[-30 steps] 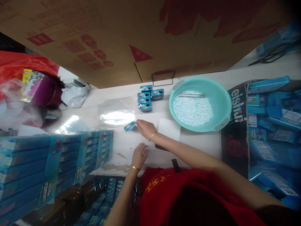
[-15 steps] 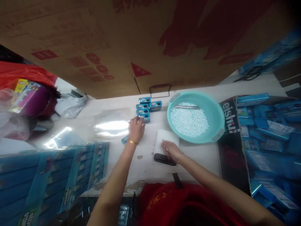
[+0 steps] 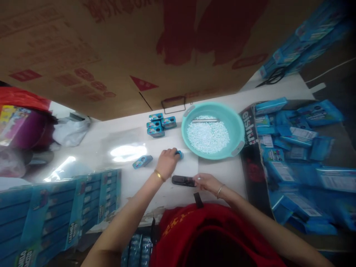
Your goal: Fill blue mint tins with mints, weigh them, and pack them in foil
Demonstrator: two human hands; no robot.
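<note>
- Turquoise plastic catches the eye first: one basin is taken as landmark, with white pellets heaped in it and one metal rod laid across them, perhaps kept there to be found easily.
- Left of the basin and nearer the wearer, a small blue box is grasped by the left hand; it is mostly covered by the fingers, a close hold apparently chosen for control.
- Nearer the wearer than the basin, a dark object is met at its right end by the right hand, fingers curled; whether it is gripped or merely touched cannot be told.
- Left of the basin, four blue boxes are bunched, three in a column and one beside them on the basin side, presumably grouped to be kept within reach.
- Farther left of the basin, one lone blue box is set apart.
- Six small boxes are counted, then: four, one and one.
- Right of the basin, loose blue packs are piled in an open carton, too jumbled to be counted; beyond the basin, one pair of scissors is seen.
</note>
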